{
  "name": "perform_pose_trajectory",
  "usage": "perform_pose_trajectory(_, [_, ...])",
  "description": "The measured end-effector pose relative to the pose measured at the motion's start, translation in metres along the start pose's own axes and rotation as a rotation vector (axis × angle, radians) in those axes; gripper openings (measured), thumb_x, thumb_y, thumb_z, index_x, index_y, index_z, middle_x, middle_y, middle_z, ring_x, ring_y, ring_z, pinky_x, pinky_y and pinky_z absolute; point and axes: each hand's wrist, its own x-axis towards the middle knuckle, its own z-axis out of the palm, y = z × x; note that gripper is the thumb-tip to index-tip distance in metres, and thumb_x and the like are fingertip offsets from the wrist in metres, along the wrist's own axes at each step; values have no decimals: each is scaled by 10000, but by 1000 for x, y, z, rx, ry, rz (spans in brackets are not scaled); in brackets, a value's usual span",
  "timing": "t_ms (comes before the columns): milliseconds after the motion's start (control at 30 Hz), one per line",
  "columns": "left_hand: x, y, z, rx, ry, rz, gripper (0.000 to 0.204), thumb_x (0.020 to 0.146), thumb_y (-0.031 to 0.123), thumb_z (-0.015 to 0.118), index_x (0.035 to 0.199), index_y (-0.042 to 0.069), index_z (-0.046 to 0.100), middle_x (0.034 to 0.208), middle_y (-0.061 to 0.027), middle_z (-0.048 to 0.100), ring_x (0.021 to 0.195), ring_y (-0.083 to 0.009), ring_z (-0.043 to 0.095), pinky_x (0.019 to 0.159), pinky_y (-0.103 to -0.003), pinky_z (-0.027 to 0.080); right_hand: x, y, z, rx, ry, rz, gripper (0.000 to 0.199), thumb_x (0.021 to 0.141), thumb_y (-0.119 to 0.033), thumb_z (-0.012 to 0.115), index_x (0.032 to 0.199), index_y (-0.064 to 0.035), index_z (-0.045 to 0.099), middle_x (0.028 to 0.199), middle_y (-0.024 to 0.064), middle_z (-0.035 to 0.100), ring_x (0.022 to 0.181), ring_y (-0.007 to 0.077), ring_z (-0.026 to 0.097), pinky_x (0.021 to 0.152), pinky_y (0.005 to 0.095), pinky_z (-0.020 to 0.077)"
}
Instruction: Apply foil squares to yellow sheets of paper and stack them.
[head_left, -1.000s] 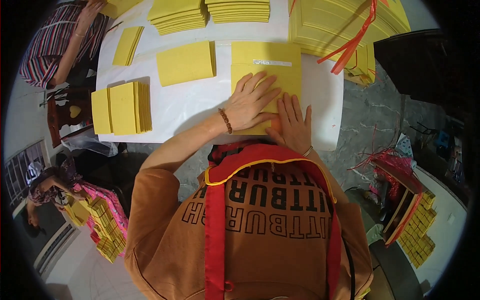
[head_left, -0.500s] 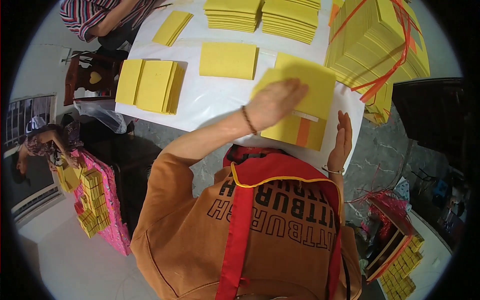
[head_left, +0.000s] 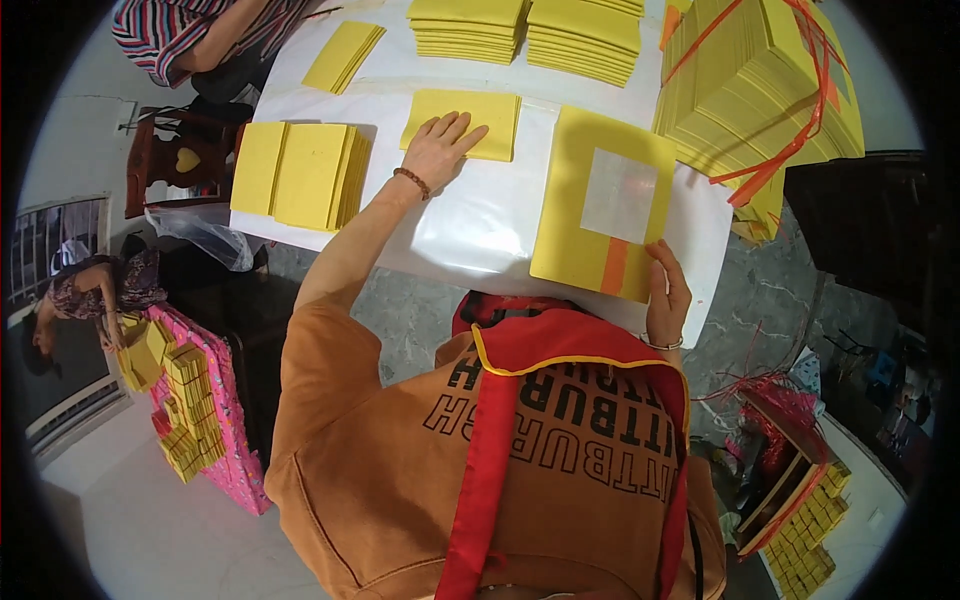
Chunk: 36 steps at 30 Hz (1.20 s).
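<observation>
My left hand [head_left: 440, 148] lies with its fingers spread on a small yellow paper stack [head_left: 496, 128] in the middle of the table. To its right is a larger yellow paper piece [head_left: 560, 215], flat at the table's near edge. This piece bears a pale, shiny rectangular patch [head_left: 615, 195] and an orange strip [head_left: 615, 266]. My right hand [head_left: 668, 295] is at its lower right edge, fingers extended and touching or very close to it.
Yellow paper stacks [head_left: 320, 175] lie at the left, with more [head_left: 465, 35] at the back. A tall bundle [head_left: 720, 95] with red plastic ties stands at the right. A co-worker in a striped sleeve [head_left: 205, 35] sits at the far left. Another person [head_left: 100, 295] works by a pink-covered table [head_left: 235, 430].
My left hand has moved left from the larger paper piece onto the small stack. The pale patch, mostly covered before, now shows. My right hand has come in against the piece's edge.
</observation>
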Motion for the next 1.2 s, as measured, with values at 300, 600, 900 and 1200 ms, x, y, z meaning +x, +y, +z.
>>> perform_pose_trajectory(300, [-5,-4,13,-139,-203,-63,670,793,87,513,1403,196,256,1452,-154,208,1338,-338,188,1090,-474,139,2,3,-6,-161,-17,-135,271,861,-73,526,1121,-29,588,1201,131,558,1229,271,431,1010,348,329])
perform_pose_trajectory(600, [10,18,-42,-253,-100,11,775,661,32,599,1373,146,316,1410,-188,283,1296,-377,262,1063,-493,210,15,10,-11,-140,20,-248,217,815,-67,575,1025,-62,630,1102,104,613,1173,324,474,981,383,369])
perform_pose_trajectory(900, [-1,169,-100,-398,-36,434,476,729,236,681,1159,82,552,1066,-120,564,949,-288,521,816,-407,395,24,19,-10,-111,-96,-239,108,796,-107,617,866,-36,658,1067,110,622,1098,319,529,927,369,411])
perform_pose_trajectory(1200, [16,157,-84,-779,-75,327,193,834,230,589,848,40,620,772,-96,602,756,-251,574,656,-334,460,22,28,-6,314,-93,63,147,833,-125,604,908,-9,653,1090,89,600,1016,167,546,887,270,406])
